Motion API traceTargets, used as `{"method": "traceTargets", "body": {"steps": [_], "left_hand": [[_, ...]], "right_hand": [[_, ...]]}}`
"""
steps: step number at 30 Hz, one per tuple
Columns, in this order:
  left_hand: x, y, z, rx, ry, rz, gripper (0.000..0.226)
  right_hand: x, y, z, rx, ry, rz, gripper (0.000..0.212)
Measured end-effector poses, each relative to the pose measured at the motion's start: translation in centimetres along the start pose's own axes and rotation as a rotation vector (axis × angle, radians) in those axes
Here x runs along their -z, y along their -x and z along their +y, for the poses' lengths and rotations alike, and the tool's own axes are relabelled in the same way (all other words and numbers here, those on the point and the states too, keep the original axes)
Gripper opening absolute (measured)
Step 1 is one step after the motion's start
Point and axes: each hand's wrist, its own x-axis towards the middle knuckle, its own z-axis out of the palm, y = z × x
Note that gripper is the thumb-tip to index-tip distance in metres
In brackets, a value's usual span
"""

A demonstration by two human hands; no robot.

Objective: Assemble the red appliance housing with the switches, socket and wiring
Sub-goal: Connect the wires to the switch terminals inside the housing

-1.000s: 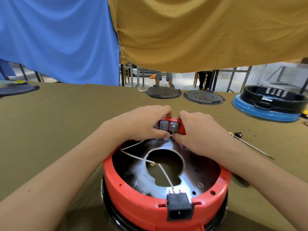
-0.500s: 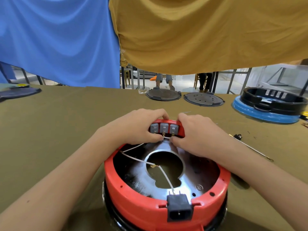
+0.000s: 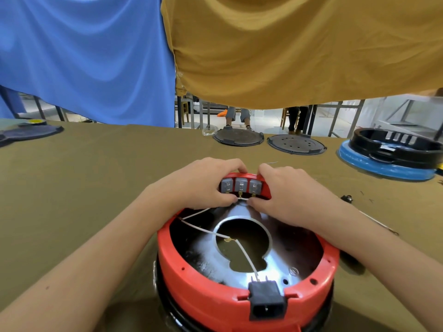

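We see the left hand with its grip curled around the far rim of the round red plastic appliance housing, fingers over the top edge and thumb pressing below the row of three grey rocker switches. The right hand holds the same rim from the other side, its fingers hooked over the edge and its thumb meeting the left thumb just under the switches, where a thin white wire ends at small brass terminals. Whether either thumb pinches that wire, we cannot tell.

The white wire runs from the switches across the shiny metal plate inside the housing, over its large round opening, to the black power socket set in the near rim. The housing stands in the middle of the olive-cloth-covered table.

Farther off on the table lie two dark round discs, a black ring on a blue base at right, and a thin metal tool beside the right forearm. A blue cloth and an ochre cloth hang behind.
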Motion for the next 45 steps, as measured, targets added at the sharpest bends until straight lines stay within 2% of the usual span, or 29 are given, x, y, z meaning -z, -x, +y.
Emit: {"method": "traceTargets", "body": {"steps": [6,12,22,28,37,42,45], "left_hand": [[0.0,0.0,0.2,0.013,-0.009,-0.011,0.045],[0.8,0.9,-0.3,0.077,0.081,-0.063,0.061],[0.8,1.4,-0.6,0.084,0.124,-0.067,0.054],[0.9,1.6,-1.1,0.123,0.2,-0.056,0.058],[0.9,1.5,-0.7,0.125,0.141,-0.064,0.049],[2.1,2.4,-1.1,0.258,0.397,-0.138,0.058],[2.6,2.7,-1.4,0.278,0.45,-0.175,0.053]], "right_hand": [[0.0,-0.1,-0.1,0.004,0.021,-0.015,0.034],[0.1,0.1,-0.2,0.007,-0.003,-0.026,0.043],[0.6,-1.2,-0.6,0.054,0.123,-0.069,0.039],[0.1,-0.7,-0.3,0.05,0.045,-0.063,0.039],[0.0,-0.8,-0.3,0.062,0.095,-0.042,0.039],[0.0,-0.7,-0.1,0.063,0.054,-0.046,0.041],[0.1,-0.8,0.0,0.068,0.076,-0.044,0.04]]}}
